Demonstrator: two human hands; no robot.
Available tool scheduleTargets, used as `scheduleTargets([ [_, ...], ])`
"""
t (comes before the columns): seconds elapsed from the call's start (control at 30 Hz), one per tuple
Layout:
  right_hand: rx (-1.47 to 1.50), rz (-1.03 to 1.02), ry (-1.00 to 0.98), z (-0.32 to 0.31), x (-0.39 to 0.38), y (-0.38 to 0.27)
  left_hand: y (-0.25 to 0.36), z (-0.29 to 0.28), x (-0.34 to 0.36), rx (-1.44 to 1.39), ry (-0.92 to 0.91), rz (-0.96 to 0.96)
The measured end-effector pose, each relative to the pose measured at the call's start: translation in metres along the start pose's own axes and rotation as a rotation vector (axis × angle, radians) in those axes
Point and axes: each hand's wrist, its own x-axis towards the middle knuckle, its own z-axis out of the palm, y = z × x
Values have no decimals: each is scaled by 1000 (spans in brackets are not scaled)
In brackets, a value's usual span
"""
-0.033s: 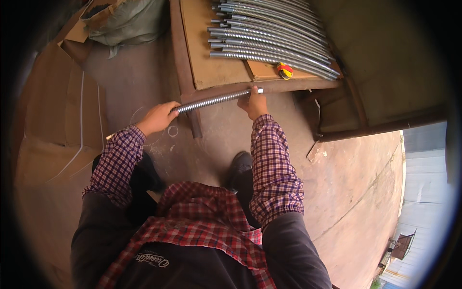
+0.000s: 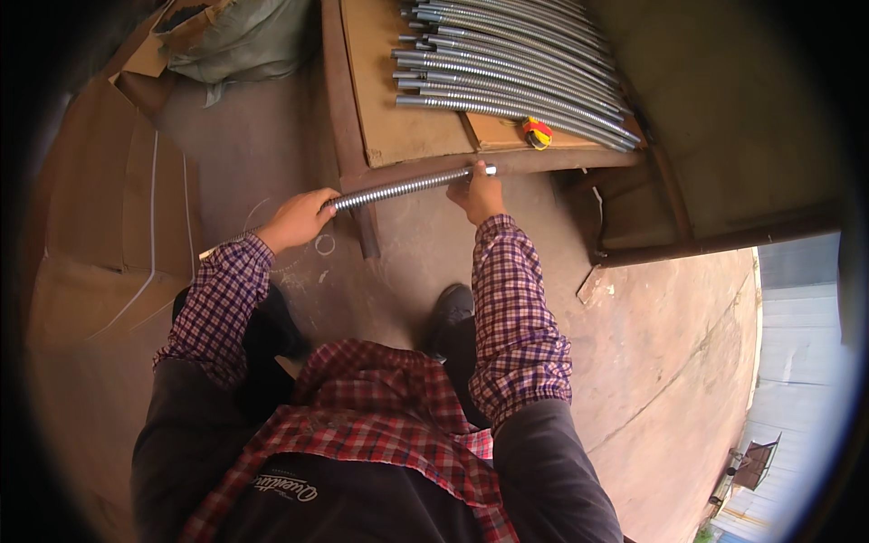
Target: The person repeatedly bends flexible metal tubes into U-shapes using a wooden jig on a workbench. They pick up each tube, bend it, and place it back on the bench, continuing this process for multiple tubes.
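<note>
I hold a silver corrugated metal tube (image 2: 407, 188) almost level in front of me, just short of the bench edge. My left hand (image 2: 303, 217) is closed round its left end, and my right hand (image 2: 480, 195) grips it near the smooth fitting at its right end. Several similar tubes (image 2: 516, 72) lie in rows on cardboard (image 2: 398, 136) on the bench (image 2: 543, 159). A yellow and red tape measure (image 2: 538, 133) rests beside the nearest tubes.
At left stand brown cardboard boxes (image 2: 90, 208), with a grey-green sack (image 2: 226, 54) behind them. A dark metal frame (image 2: 688, 226) and panel are at the right. My feet are on the concrete floor (image 2: 661, 353); a pale corrugated wall (image 2: 797, 335) is at far right.
</note>
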Motion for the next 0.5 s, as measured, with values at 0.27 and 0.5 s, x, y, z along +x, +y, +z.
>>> scheduleTargets([
  [0.27,89,63,-73,-7,16,10,6,1,-3,114,82,15],
  [0.5,40,81,-57,-2,10,3,6,-1,-1,144,83,-25],
])
